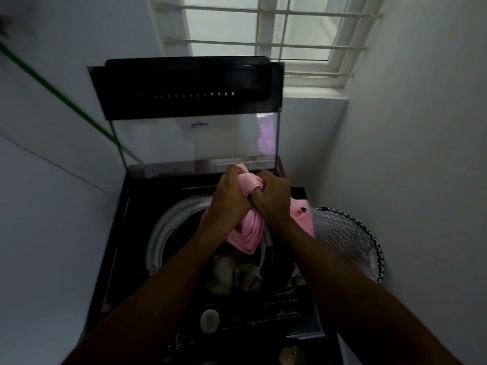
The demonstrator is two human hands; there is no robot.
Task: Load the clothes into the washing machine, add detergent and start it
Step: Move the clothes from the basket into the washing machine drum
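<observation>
A black top-loading washing machine (123,233) stands below me with its glass lid (189,138) raised upright. Over the open drum, my left hand (228,196) and my right hand (271,196) both grip a bunched pink garment (250,233), knuckles close together. The cloth hangs down from my fists toward the drum. Inside the drum lie several other clothes (232,275), grey and pale. The white drum rim (160,233) shows at the left. The control panel with a round button (209,320) runs along the machine's near edge.
A mesh laundry basket (350,241) with a black-and-white zigzag pattern stands to the right of the machine, against the white wall. A barred window (263,30) is behind the lid. White walls close in on both sides; a green line (66,98) crosses the left wall.
</observation>
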